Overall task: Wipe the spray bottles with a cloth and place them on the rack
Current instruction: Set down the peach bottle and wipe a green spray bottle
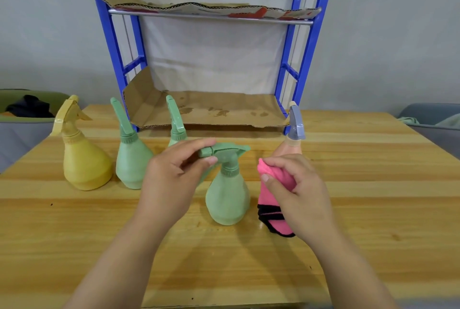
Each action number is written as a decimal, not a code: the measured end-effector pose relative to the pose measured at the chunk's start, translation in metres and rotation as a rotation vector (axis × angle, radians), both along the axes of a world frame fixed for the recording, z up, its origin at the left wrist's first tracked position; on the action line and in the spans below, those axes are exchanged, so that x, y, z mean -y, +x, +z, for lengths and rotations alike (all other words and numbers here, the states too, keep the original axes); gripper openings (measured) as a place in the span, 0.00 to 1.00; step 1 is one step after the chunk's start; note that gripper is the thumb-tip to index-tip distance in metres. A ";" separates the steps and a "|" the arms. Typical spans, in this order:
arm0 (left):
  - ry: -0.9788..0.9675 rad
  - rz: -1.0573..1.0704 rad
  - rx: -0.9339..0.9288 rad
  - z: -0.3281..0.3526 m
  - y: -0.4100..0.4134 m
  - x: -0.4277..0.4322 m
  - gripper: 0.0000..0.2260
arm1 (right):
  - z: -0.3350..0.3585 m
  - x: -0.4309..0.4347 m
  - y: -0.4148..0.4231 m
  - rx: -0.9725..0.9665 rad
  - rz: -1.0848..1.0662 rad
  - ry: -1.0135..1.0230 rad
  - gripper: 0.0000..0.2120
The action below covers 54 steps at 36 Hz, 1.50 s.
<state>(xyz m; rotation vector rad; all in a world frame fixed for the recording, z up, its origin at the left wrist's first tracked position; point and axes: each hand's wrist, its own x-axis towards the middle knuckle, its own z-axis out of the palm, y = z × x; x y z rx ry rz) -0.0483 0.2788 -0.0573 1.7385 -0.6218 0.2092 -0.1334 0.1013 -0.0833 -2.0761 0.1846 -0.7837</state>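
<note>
I'm seeing the left hand (pixel 171 179) pinching the sprayer head of the green spray bottle (pixel 227 199) between thumb and forefinger. The bottle is standing upright on the wooden table (pixel 373 209), in front of the blue rack (pixel 308 59), its long axis vertical and its head running left to right. The right hand (pixel 296 189) is gripping the bunched pink cloth (pixel 273 199) just beside it, fingers curled

A pale wooden counter (pixel 373 209) fills the view. At nine o'clock a grey bin (pixel 22 139) holds dark clothing (pixel 29 107). Another bin (pixel 443 139) sits at three o'clock.
</note>
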 end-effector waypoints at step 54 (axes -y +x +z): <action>-0.202 -0.235 -0.183 -0.002 0.002 -0.001 0.11 | -0.014 -0.042 0.022 0.360 -0.033 -0.218 0.11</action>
